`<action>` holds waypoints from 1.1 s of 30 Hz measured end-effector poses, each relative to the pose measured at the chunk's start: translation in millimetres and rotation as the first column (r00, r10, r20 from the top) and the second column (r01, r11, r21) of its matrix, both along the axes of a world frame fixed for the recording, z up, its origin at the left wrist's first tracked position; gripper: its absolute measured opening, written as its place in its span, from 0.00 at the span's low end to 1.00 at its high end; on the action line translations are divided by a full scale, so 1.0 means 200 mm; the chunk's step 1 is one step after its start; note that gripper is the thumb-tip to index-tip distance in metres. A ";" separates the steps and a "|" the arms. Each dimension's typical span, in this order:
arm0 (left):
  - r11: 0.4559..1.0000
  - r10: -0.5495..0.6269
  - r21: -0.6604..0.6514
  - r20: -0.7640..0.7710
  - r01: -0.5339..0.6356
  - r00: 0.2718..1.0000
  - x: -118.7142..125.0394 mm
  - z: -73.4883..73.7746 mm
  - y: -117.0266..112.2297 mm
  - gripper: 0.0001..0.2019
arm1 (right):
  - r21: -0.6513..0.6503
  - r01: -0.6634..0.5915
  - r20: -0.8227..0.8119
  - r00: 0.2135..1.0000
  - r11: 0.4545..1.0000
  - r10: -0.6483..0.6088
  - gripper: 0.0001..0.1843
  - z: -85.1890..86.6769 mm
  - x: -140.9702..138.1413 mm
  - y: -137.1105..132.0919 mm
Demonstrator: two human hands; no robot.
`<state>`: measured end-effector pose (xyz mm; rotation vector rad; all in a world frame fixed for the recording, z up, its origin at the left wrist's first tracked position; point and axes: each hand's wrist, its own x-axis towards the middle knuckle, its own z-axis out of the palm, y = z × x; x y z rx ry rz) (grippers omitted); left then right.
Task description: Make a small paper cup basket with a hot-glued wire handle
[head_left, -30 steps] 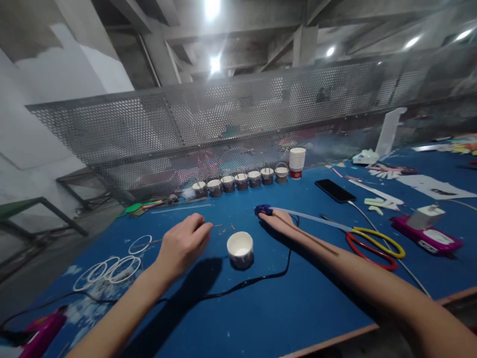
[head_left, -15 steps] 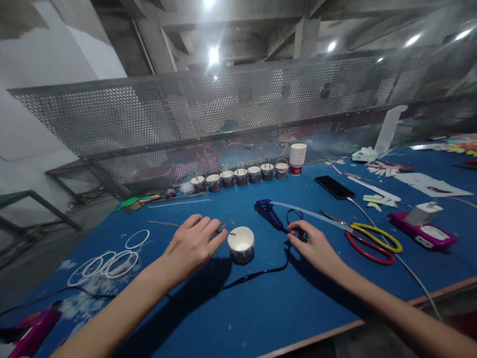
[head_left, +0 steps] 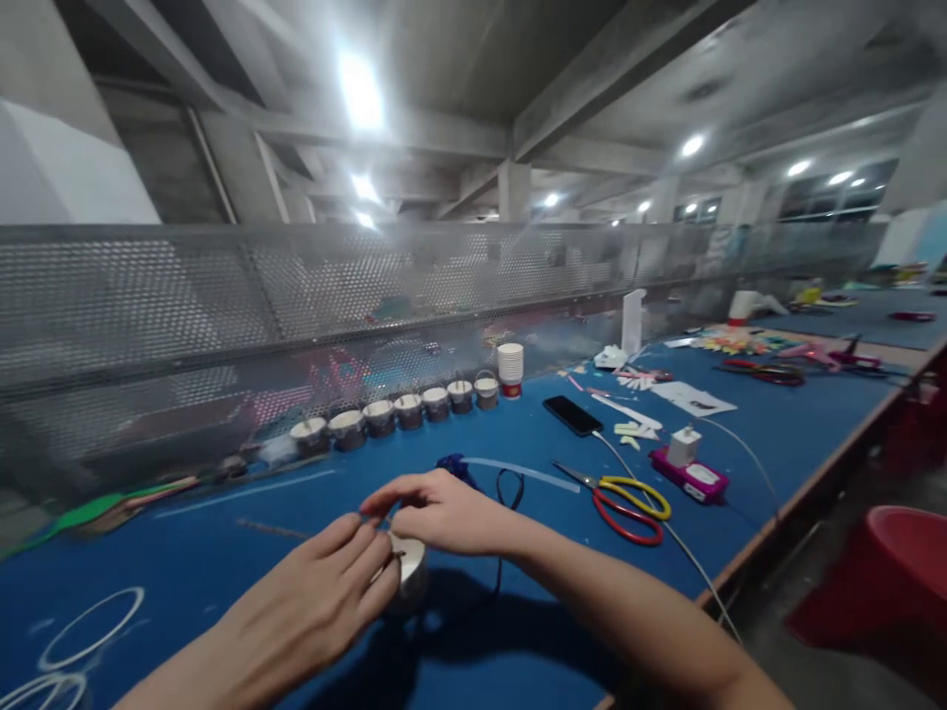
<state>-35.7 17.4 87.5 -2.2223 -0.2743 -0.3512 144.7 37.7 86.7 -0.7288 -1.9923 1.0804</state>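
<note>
A small white paper cup [head_left: 410, 577] with a grey outer side stands on the blue table, partly hidden by my hands. My left hand [head_left: 322, 582] is closed at the cup's left side. From its fingers a thin dark twig-like piece [head_left: 400, 554] pokes out over the rim. Above the cup, my right hand [head_left: 444, 511] is bent with its fingertips pressed together against the left fingers. Whatever lies in that pinch is hidden. Just behind the right hand lies a dark blue glue gun [head_left: 457, 466], with a clear glue stick [head_left: 525, 471] running out of it.
Several similar cups [head_left: 379, 419] line the mesh partition [head_left: 414, 266], ending at a cup stack [head_left: 510, 370]. Scissors [head_left: 628, 508], a phone [head_left: 573, 415] and a magenta power strip [head_left: 688, 478] lie to the right. White rings [head_left: 93, 631] lie at left.
My right hand has left the glue gun's rear end and moved left to meet my left hand over the cup. The view has swung right.
</note>
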 end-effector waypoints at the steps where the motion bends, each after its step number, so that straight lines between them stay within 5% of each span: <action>1: 1.000 -0.018 0.009 0.014 0.018 1.000 -0.01 0.00 0.00 0.15 | 0.004 -0.017 0.031 0.999 1.000 0.017 0.17 0.00 0.01 0.01; 7: 1.000 0.006 0.005 0.031 -0.006 0.999 0.02 0.01 -0.03 0.14 | 0.378 -0.029 0.227 0.972 0.925 -0.062 0.13 -0.06 0.01 0.01; 11: 0.999 0.016 -0.041 0.028 -0.015 0.999 0.08 -0.01 -0.01 0.15 | 0.480 -0.058 0.324 0.939 0.876 -0.115 0.06 -0.08 -0.01 0.02; 16: 0.990 -0.005 -0.143 0.038 0.011 0.999 0.08 -0.01 -0.02 0.14 | 0.417 -0.064 0.365 0.925 0.907 -0.102 0.06 -0.08 0.00 0.02; 19: 0.992 -0.029 -0.121 0.048 0.035 0.998 0.03 -0.01 -0.07 0.17 | 0.319 0.021 0.235 0.967 0.947 -0.101 0.08 -0.08 0.02 0.00; 23: 0.962 0.112 -0.272 0.387 -0.002 0.915 -0.05 -0.06 -0.12 0.14 | 0.064 0.212 -0.050 0.977 0.975 -0.209 0.03 -0.09 0.08 0.00; 25: 0.882 0.350 -0.466 0.551 -0.069 0.758 -0.09 -0.14 -0.11 0.11 | -0.007 0.280 -0.122 0.953 0.960 -0.279 0.04 -0.10 0.10 0.01; 28: 0.593 0.655 -0.805 0.465 -0.024 0.596 -0.11 -0.27 -0.05 0.15 | -0.036 0.350 -0.173 0.920 0.936 -0.351 0.06 -0.15 0.11 0.02; 30: 0.372 0.734 -0.924 0.351 0.088 0.581 -0.12 -0.35 -0.01 0.24 | -0.030 0.375 -0.209 0.904 0.927 -0.373 0.08 -0.19 0.11 0.02; 33: 0.136 0.745 -0.957 0.270 0.257 0.610 -0.10 -0.42 0.04 0.34 | -0.021 0.393 -0.234 0.892 0.919 -0.387 0.08 -0.25 0.08 0.04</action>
